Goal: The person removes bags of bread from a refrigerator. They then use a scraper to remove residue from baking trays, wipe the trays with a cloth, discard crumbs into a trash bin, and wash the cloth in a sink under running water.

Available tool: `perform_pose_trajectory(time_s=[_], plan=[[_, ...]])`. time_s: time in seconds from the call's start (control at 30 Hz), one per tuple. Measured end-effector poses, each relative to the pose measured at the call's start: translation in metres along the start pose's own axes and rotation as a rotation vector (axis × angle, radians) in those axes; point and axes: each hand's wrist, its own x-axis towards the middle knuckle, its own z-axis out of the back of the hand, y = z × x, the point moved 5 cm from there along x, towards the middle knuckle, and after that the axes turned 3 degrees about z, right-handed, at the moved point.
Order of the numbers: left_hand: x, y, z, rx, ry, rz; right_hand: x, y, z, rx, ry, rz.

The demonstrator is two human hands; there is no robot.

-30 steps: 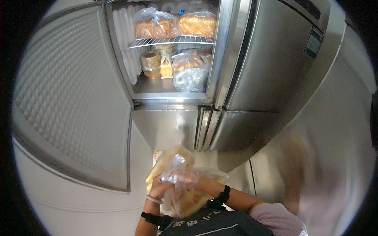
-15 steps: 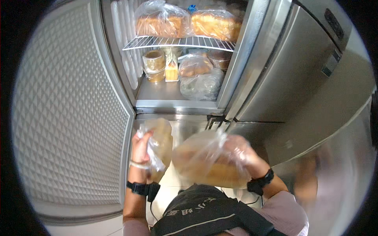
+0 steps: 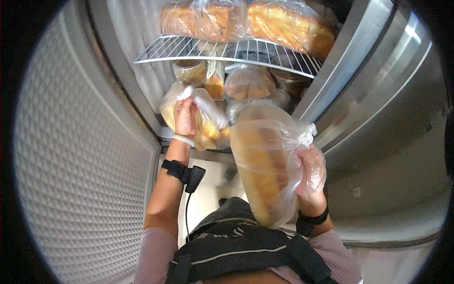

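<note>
My left hand (image 3: 186, 118) is closed on the gathered neck of a clear plastic bag (image 3: 210, 128) with yellowish pieces inside, at the front of the fridge's lower compartment. Near the right side of the opening, my right hand (image 3: 312, 168), in a clear plastic glove, grips the knotted neck of a bag holding a long loaf of bread (image 3: 260, 165). That loaf hangs tilted in front of my apron. Behind the bags stand a round clear tub (image 3: 190, 72), an upright pack with an orange lower part (image 3: 214, 87) and a bag of brown food (image 3: 249, 84).
Above, a white wire shelf (image 3: 236, 59) bears two bagged loaves (image 3: 198, 22). The open fridge door (image 3: 80, 156) with its textured panel flanks my left arm. Steel panels (image 3: 378, 156) stand close on my right.
I have come closer to the fridge. Both hands have moved forward with their bags; the left one now reaches the lower compartment. The right-hand loaf has swung from lengthwise across to more upright.
</note>
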Motion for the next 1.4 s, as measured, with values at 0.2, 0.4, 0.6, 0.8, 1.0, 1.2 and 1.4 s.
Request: perform_pose_trajectory(time_s=[0.2, 0.4, 0.6, 0.8, 1.0, 1.2, 1.4], plan=[[-0.005, 0.051, 0.064, 0.642, -0.323, 0.051, 0.066, -0.006, -0.007, 0.155, -0.013, 0.025], [-0.022, 0.096, 0.097, 0.732, -0.68, 0.153, 0.11, -0.048, -0.007, 0.516, 0.151, 0.035], [-0.044, 0.093, 0.071, 0.276, -0.233, 0.347, 0.126, -0.061, -0.039, 0.107, 0.216, 0.177], [-0.084, 0.053, 0.013, 0.007, 0.046, 0.567, 0.133, -0.074, -0.075, 0.847, 0.24, -0.097], [-0.075, 0.03, -0.035, -0.009, 0.198, 0.602, 0.14, -0.066, -0.066, -0.31, 0.167, 0.8], [-0.041, 0.063, -0.034, -0.113, 0.246, 0.63, 0.149, -0.047, -0.084, -0.467, 0.352, 0.398], [0.046, 0.115, -0.044, 0.443, 0.572, 0.197, 0.162, -0.056, -0.094, -1.422, 0.256, 0.791]])
